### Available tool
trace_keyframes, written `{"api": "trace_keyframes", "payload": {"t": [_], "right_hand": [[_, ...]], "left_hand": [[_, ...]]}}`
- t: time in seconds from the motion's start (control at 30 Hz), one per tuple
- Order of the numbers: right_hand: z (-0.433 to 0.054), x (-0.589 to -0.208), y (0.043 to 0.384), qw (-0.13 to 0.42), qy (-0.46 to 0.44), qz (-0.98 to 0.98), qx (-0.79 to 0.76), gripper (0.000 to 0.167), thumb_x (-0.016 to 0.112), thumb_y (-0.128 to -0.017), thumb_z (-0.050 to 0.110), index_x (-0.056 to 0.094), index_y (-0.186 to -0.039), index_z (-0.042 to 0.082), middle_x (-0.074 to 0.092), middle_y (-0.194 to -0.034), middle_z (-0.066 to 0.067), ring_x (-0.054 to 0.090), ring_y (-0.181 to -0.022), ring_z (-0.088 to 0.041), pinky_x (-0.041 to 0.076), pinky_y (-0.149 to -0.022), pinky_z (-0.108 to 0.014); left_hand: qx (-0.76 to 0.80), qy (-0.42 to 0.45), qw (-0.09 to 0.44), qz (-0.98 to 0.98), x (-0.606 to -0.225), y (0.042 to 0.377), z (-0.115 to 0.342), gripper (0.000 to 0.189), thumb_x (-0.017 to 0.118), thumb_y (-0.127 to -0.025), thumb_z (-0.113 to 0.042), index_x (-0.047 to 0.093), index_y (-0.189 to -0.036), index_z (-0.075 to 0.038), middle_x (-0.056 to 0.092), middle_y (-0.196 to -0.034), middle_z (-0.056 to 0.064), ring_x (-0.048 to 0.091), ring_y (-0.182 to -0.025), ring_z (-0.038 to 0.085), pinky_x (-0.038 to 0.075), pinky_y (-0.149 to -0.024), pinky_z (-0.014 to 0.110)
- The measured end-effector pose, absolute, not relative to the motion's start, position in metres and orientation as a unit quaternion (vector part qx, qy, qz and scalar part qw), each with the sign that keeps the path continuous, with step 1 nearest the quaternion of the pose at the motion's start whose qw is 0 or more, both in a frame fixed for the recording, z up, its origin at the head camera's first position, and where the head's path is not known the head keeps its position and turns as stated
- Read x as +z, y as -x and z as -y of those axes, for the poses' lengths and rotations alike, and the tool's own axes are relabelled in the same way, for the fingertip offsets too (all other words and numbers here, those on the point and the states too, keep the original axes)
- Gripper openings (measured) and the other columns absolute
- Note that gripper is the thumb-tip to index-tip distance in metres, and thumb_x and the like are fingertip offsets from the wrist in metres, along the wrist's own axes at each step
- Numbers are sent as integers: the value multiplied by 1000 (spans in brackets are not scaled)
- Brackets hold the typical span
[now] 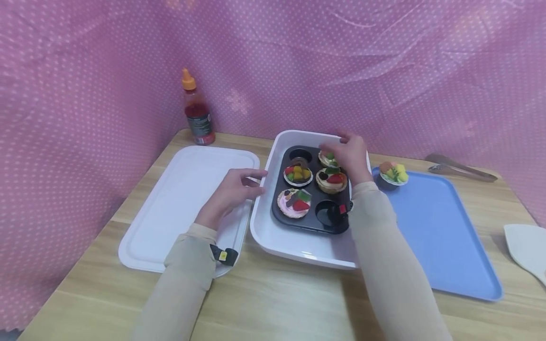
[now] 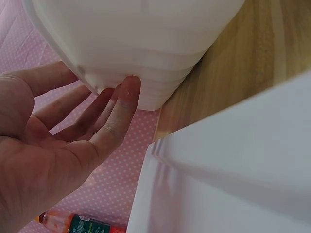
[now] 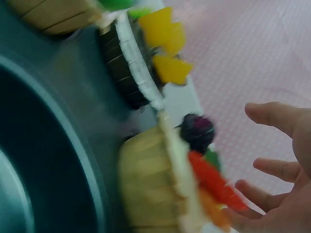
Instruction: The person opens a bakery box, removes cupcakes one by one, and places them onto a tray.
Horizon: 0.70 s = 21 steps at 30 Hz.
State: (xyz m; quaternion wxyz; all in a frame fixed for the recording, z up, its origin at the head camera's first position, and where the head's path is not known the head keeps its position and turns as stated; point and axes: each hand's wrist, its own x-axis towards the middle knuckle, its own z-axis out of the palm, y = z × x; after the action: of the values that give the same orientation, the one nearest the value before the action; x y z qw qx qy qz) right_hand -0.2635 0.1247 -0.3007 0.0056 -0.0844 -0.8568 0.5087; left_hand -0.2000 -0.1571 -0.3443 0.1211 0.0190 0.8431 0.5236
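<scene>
My left hand (image 1: 232,192) touches the left side of a deep white bin (image 1: 290,242); its loosely bent fingertips meet the bin's outer wall (image 2: 146,43) in the left wrist view. Inside the bin lies a black muffin tin (image 1: 314,196) with several toy fruit tarts in its cups. My right hand (image 1: 351,154) hovers at the tin's back right, close to a small tart (image 1: 327,159) that it partly covers. Its fingers are spread and hold nothing in the right wrist view. In front of it sits a tart with a strawberry and a dark berry (image 1: 331,181).
A white tray (image 1: 170,208) lies left, a blue tray (image 1: 443,237) right with a fruit cupcake (image 1: 393,174) at its back corner. Behind stand a sauce bottle (image 1: 199,113) and, at right, tongs (image 1: 460,168). A white spatula (image 1: 526,244) rests at the right edge.
</scene>
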Motion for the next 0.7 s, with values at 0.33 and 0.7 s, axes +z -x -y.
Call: {"api": "trace_keyframes", "payload": {"t": [0.33, 0.7], "right_hand": [[-131, -313, 265, -3, 102, 878, 468, 81, 76, -89, 33, 38, -155, 7, 44, -155, -20, 48, -138, -35, 41, -116, -48], [-132, -323, 269, 0, 99, 885, 455, 80, 79, -87, 29, 40, -154, 6, 45, -156, -17, 53, -135, -30, 41, -116, -44]], "left_hand": [[525, -23, 115, -843, -344, 199, 156, 49, 75, -88, -9, 65, -135, -19, 65, -130, 9, 63, -115, 26, 55, -89, 34], [514, -12, 122, -849, -342, 199, 155, 49, 75, -89, -10, 65, -136, -21, 65, -131, 8, 62, -117, 26, 55, -91, 36]]}}
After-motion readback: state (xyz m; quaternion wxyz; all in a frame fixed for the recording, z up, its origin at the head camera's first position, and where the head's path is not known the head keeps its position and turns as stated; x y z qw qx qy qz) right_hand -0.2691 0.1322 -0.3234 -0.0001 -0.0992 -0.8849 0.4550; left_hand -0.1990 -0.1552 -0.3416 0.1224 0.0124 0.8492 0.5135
